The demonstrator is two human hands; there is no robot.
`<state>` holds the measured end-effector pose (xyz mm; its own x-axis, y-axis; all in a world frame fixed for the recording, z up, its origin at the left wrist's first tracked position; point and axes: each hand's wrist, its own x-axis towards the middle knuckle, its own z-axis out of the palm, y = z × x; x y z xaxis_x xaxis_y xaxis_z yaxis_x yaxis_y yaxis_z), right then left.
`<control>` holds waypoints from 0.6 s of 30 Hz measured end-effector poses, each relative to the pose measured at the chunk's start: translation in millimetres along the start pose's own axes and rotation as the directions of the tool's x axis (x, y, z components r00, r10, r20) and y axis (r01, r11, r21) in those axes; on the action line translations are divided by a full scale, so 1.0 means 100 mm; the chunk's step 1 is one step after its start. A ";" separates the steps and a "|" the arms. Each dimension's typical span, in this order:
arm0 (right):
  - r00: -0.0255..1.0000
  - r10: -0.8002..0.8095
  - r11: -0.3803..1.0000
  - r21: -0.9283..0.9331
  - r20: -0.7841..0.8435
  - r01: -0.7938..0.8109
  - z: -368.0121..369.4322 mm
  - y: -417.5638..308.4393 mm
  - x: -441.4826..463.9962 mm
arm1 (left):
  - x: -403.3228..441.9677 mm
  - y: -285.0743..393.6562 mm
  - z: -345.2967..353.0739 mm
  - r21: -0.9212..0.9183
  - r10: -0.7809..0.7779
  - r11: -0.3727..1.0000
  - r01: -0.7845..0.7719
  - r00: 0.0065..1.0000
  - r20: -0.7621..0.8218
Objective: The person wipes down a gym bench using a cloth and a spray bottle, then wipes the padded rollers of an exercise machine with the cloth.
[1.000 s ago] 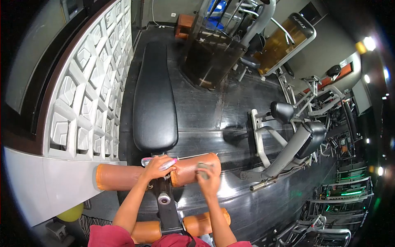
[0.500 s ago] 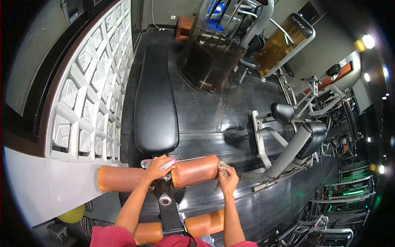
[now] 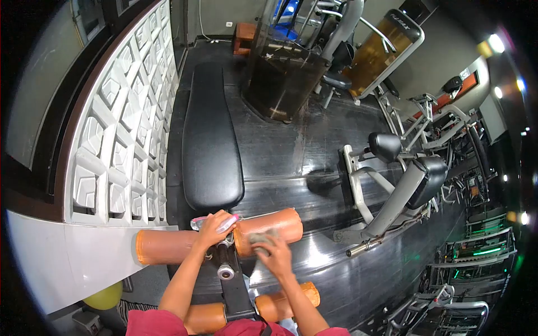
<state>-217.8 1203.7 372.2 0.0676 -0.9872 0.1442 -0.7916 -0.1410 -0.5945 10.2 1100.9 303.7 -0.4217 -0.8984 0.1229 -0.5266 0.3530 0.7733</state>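
Observation:
My right hand (image 3: 274,253) presses a crumpled grey cloth (image 3: 262,238) onto the right orange foam roller pad (image 3: 283,224) of a bench. Its fingers are closed on the cloth, near the pad's inner end. Over the bench's centre post, my left hand (image 3: 214,231) grips a clear spray bottle (image 3: 199,222) with a white and pink top; the hand hides much of it. The left orange roller pad (image 3: 165,247) lies beside my left wrist. Beyond both hands stretches the long black bench pad (image 3: 213,151).
Two lower orange rollers, left (image 3: 204,318) and right (image 3: 288,301), sit close to my body. A white lattice partition (image 3: 115,134) runs along the left, above a white ledge (image 3: 95,263). To the right stands a grey machine with black pads (image 3: 428,182); a weight machine (image 3: 283,81) stands ahead.
My right hand has moved left with the cloth, from the right roller's outer end to near its inner end. My left hand keeps its hold on the spray bottle.

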 end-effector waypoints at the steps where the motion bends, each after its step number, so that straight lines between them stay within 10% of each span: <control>1: 0.995 0.062 0.998 -0.017 -0.071 -0.064 -0.08 0.13 0.00 | 0.00 -0.01 0.01 0.006 -0.006 1.000 0.006 1.000 -0.001; 9: 0.881 0.378 0.925 0.074 -0.285 -0.374 -0.10 0.29 0.02 | 0.00 -0.08 0.06 -0.040 0.048 0.998 -0.046 0.998 0.039; 18: 0.999 -0.003 0.989 0.150 0.040 -0.003 0.46 -0.42 -0.06 | 0.01 0.09 -0.06 -0.117 0.097 0.988 -0.096 0.995 0.001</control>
<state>-156.7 1212.1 359.7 0.0944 -0.9889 0.1147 -0.6920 -0.1480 -0.7066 9.5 1101.5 315.0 -0.4714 -0.8596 0.1970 -0.3935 0.4049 0.8254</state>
